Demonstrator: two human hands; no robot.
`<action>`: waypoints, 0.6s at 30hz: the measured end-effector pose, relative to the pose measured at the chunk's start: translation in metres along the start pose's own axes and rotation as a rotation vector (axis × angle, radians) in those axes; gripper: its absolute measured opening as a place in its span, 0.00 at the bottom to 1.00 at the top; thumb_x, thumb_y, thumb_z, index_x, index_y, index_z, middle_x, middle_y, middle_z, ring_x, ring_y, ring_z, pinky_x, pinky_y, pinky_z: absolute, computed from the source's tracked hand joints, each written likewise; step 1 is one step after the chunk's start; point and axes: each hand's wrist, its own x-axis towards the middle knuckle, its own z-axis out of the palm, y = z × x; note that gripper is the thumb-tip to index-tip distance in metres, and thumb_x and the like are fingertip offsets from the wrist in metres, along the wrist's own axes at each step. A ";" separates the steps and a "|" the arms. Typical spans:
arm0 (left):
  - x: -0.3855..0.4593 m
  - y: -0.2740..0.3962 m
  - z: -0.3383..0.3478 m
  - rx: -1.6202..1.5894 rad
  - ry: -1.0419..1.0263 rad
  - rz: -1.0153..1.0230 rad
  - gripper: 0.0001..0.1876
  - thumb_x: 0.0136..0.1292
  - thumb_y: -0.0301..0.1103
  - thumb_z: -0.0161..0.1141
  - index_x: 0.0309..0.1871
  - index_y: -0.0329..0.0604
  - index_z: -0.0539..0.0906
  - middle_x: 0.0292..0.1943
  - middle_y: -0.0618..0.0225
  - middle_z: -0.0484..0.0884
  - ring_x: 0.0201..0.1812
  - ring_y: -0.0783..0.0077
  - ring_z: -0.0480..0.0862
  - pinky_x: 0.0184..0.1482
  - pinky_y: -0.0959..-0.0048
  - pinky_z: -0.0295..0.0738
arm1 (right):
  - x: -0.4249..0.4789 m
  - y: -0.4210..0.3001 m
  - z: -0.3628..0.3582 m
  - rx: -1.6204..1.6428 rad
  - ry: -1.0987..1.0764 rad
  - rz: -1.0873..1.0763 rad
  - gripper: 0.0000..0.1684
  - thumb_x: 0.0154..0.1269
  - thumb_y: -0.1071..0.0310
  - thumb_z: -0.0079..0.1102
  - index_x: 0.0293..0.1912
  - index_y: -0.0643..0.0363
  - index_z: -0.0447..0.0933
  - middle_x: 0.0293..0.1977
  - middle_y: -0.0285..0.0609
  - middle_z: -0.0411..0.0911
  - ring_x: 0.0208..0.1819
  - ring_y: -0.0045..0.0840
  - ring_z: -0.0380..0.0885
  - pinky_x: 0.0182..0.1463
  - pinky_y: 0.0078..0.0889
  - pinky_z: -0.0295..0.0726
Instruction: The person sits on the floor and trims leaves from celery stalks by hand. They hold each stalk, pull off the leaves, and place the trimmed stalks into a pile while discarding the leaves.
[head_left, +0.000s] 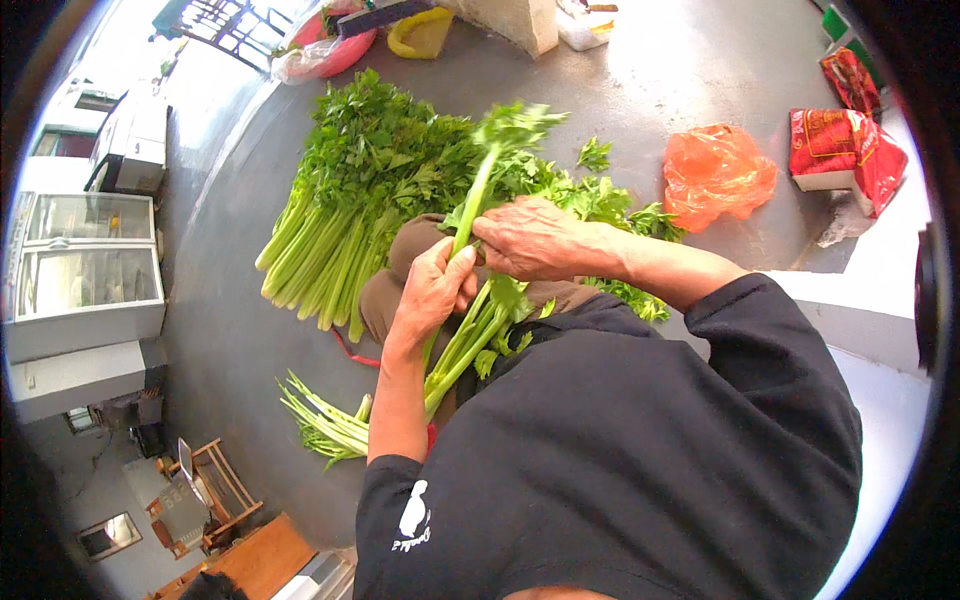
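My left hand (437, 289) is closed around a green celery stalk (474, 199) that points up and away, its leafy top blurred. Against the same stalk, my right hand (529, 236) has its fingers bent in; whether it pinches a leaf is hidden. A large pile of leafy celery (375, 180) lies on the floor beyond my knees, stalk ends toward the left. More cut-looking celery stalks (469, 341) rest across my lap under my hands. Loose celery leaves (600, 199) lie on the floor to the right of the pile.
Thin pale green stalks (330, 424) lie on the floor at lower left. An orange plastic bag (716, 176) and a red printed bag (844, 154) are on the right. At the top stand a pink basin (349, 56) and a yellow plastic item (420, 37). A glass-topped freezer (90, 255) is far left.
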 end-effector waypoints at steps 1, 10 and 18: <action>0.001 0.002 0.001 0.019 0.018 0.004 0.12 0.75 0.41 0.50 0.42 0.42 0.77 0.20 0.74 0.73 0.18 0.84 0.68 0.20 0.83 0.63 | 0.001 0.006 0.010 0.109 0.100 -0.038 0.11 0.65 0.63 0.53 0.37 0.62 0.68 0.29 0.51 0.75 0.33 0.47 0.79 0.38 0.48 0.77; -0.004 -0.001 0.010 0.050 0.224 0.142 0.14 0.76 0.41 0.50 0.35 0.42 0.75 0.18 0.80 0.67 0.18 0.86 0.63 0.22 0.80 0.60 | 0.013 -0.004 0.050 0.371 0.473 0.106 0.13 0.61 0.60 0.56 0.31 0.61 0.75 0.23 0.49 0.79 0.23 0.45 0.79 0.29 0.44 0.77; -0.019 0.029 -0.010 0.040 0.014 0.157 0.11 0.71 0.35 0.56 0.48 0.36 0.74 0.19 0.70 0.75 0.20 0.77 0.75 0.25 0.78 0.73 | -0.045 0.061 -0.064 0.786 0.080 0.223 0.32 0.65 0.43 0.60 0.51 0.63 0.76 0.41 0.46 0.80 0.43 0.29 0.80 0.49 0.32 0.77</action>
